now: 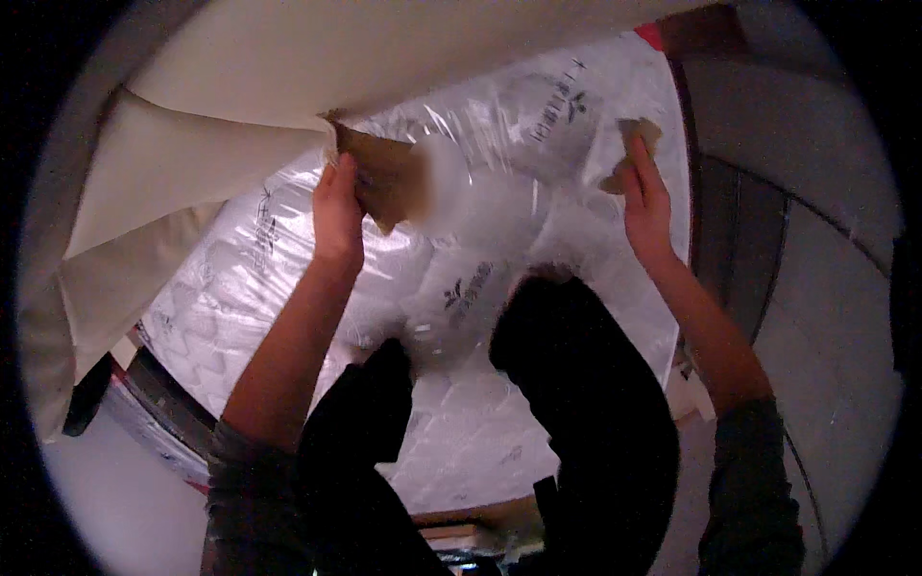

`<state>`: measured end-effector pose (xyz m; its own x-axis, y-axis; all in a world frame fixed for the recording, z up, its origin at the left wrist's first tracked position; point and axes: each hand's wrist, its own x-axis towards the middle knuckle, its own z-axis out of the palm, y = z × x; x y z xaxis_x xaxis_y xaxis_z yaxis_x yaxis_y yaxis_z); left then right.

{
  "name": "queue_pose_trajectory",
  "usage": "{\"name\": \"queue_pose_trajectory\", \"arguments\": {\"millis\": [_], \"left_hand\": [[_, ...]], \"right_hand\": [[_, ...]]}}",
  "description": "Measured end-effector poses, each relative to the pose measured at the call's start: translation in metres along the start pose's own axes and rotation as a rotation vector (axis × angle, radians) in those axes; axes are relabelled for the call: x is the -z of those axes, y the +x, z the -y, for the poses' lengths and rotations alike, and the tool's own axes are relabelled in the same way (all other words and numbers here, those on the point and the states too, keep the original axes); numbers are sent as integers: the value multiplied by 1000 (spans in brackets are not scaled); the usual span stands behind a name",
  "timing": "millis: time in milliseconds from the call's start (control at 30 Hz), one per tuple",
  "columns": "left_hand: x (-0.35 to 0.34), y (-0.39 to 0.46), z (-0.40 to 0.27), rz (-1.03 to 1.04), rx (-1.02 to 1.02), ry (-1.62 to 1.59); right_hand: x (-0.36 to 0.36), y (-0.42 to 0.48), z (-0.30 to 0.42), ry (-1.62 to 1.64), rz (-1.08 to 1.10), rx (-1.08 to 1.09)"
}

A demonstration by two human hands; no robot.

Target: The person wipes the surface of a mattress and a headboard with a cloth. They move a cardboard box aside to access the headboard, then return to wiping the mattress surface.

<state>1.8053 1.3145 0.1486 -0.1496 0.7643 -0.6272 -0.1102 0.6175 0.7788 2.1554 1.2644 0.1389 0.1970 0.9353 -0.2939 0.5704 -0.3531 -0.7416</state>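
Note:
My left hand (338,205) grips the corner of a large cream fabric sheet (230,155) at a brown piece of material (389,173), which hangs from it towards the middle. At the right, my right hand (647,183) is closed on a small crumpled brown piece (641,137). Both hands are over a mattress in clear plastic wrap (497,201), which bears printed writing. My legs in black trousers rest on the wrapped mattress below the hands.
Cream fabric (324,50) spans the top and left. A dark bed frame edge (688,180) runs along the mattress's right side, with grey-brown panels (749,209) beyond it. Past the mattress's lower edge lie brown and shiny items, hard to make out.

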Motion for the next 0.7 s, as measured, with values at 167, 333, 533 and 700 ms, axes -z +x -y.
{"name": "queue_pose_trajectory", "arguments": {"millis": [167, 333, 533, 700], "left_hand": [[12, 47, 126, 316, -646, 745], [-15, 68, 180, 341, -855, 1435], [-20, 79, 189, 216, -990, 1465], [-38, 85, 188, 92, -994, 1309]], "right_hand": [[-111, 6, -68, -324, 178, 312], [-164, 33, -96, -745, 455, 830], [-114, 118, -109, -853, 157, 700], [-170, 95, -107, -640, 39, 662]]}}
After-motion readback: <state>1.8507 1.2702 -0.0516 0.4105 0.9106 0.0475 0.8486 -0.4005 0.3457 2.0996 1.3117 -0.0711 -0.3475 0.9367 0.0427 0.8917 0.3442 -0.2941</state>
